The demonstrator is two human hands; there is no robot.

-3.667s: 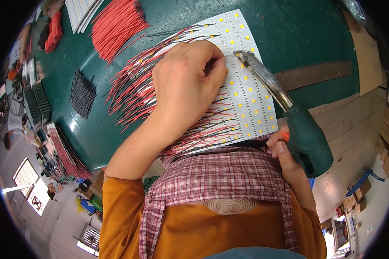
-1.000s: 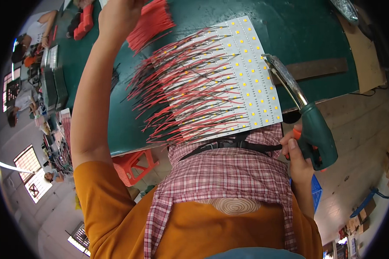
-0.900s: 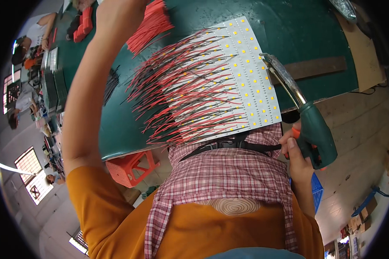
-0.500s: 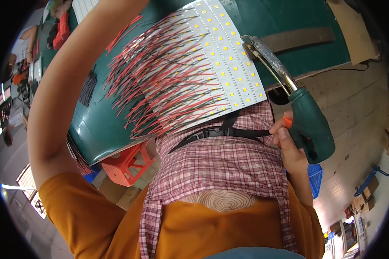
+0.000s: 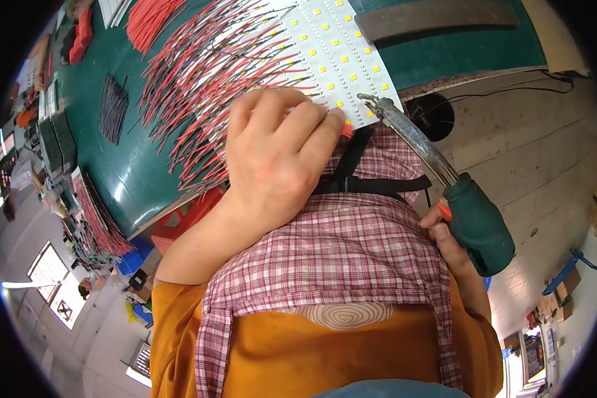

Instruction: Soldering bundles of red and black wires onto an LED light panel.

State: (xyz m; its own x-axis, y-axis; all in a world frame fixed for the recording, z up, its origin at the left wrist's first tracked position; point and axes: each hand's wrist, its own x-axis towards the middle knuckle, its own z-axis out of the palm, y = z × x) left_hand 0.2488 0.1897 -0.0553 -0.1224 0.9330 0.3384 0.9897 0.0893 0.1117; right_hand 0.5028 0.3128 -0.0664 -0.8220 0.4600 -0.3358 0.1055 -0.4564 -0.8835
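Observation:
My left hand [image 5: 275,149] rests over the near edge of a white LED board [image 5: 351,69] dotted with small yellow chips. Its fingers are curled together. Something small and red [image 5: 347,130] shows at the fingertips; whatever they pinch is hidden. Rows of red and black wires [image 5: 199,93] fan out leftward from the board. In my right hand [image 5: 448,242] is a soldering gun [image 5: 481,225] with a dark green handle and an orange trigger. The gun's metal tip hangs over the board's near right corner, close to the left fingertips; contact cannot be told.
The green table [image 5: 129,176] carries a bundle of black wires [image 5: 113,109], a pile of red wires [image 5: 149,25] and a dark metal bar [image 5: 438,23]. A red plastic stool [image 5: 189,219] stands beneath the near edge. A black round object [image 5: 431,116] sits below the table's right side.
My left hand has come back from the far end to the board's near edge, its fingers now curled. The board has shifted away, and the soldering gun's tip is lower, by the near corner.

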